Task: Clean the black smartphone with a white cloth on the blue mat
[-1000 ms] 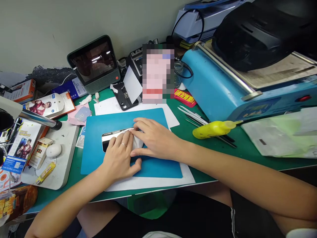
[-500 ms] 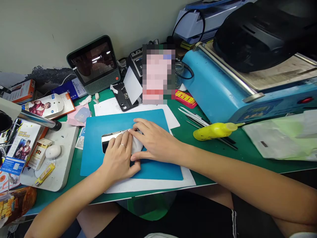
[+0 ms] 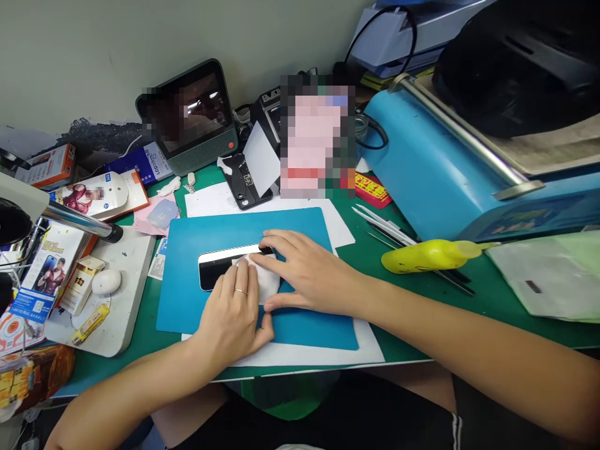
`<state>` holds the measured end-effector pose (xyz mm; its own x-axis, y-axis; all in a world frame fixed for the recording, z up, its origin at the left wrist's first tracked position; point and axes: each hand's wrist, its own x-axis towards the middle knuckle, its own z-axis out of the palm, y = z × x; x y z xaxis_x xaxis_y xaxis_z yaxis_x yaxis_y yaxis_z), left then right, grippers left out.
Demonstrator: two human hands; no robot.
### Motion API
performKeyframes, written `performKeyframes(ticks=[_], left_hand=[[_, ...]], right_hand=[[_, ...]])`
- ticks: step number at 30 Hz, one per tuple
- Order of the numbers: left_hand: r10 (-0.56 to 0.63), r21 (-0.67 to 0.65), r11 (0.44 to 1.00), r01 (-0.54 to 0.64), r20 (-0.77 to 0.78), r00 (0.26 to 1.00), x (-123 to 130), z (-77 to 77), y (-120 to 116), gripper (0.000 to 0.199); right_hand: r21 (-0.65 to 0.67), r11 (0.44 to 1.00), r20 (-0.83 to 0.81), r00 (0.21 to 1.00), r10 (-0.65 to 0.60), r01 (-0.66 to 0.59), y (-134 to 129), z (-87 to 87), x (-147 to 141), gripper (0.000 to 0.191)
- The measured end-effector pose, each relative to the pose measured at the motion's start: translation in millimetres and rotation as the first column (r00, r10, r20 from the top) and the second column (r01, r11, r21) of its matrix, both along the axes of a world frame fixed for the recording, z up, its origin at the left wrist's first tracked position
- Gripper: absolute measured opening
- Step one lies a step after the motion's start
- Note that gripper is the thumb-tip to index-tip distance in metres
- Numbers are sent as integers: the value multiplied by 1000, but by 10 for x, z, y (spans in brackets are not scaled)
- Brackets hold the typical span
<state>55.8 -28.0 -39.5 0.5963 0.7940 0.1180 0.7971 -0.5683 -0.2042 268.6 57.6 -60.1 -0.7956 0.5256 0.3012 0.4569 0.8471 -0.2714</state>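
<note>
While the phone (image 3: 212, 275) lies on the blue mat (image 3: 182, 306) with its long axis running roughly left to right, my left hand (image 3: 230, 312) reaches over it from the near side, fingers close together on the white cloth (image 3: 268, 289), though I cannot tell whether they grip it. My right hand (image 3: 305, 274), thumb and fingers wide apart, is nearer the phone's right end.

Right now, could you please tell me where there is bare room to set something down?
Blue mat is bare left of the phone; green tabletop is bare between white paper and yellow bottle. The left side, with boxes, is crowded.
</note>
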Motion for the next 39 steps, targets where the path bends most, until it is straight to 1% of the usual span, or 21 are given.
performKeyframes(ticks=[3,6,9,14,16,19,21,23,25,29,31,33,36,38,39], left_hand=[[91,34,996,-88,-120,989,27,27,-135,71],[162,43,987,-157,-185,969,44,58,-195,73],[217,44,976,-213,-182,959,41,65,-163,75],[345,-5,937,-349,-142,928,-20,23,3,74],[330,-2,943,-333,-126,935,-44,23,30,71],[201,52,979,-197,-88,976,-53,47,-14,67],[117,88,990,-111,-65,991,-50,60,-59,66],[80,90,993,-76,-44,996,-50,59,-65,66],[105,65,993,-102,-37,994,-56,47,-16,67],[260,6,965,-261,-76,963,-59,27,134,67],[289,-5,957,-291,-97,952,-47,24,146,67],[256,20,967,-255,-105,961,-30,21,88,67],[145,69,988,-140,-76,986,-16,16,-55,67],[96,51,994,-94,-41,995,-22,19,-108,67],[95,22,995,-94,-25,995,-28,22,-106,66]], right_hand=[[24,1000,19,1000,-12,12,0,-65,10,92],[48,998,-7,999,-35,35,-10,-103,-4,83],[55,998,-15,999,-43,44,-25,-114,-20,73],[-5,996,13,996,-92,92,-34,-113,-28,72],[-12,995,8,995,-100,100,-26,-111,-26,73],[-7,995,-7,995,-95,95,-7,-110,-21,85],[-20,995,-11,996,-94,94,3,-116,-19,95],[-37,995,-9,996,-90,90,7,-128,-16,99],[-43,996,-13,996,-84,83,8,-142,-13,100],[-53,995,-18,996,-91,90,11,-157,-6,100],[-63,993,-10,995,-96,95,20,-154,-4,101],[-66,993,-4,995,-97,96,32,-149,-2,102],[-62,994,3,995,-95,95,48,-150,-1,107],[-62,994,3,995,-95,95,52,-159,0,109],[-62,993,0,995,-97,97,52,-164,0,110]])
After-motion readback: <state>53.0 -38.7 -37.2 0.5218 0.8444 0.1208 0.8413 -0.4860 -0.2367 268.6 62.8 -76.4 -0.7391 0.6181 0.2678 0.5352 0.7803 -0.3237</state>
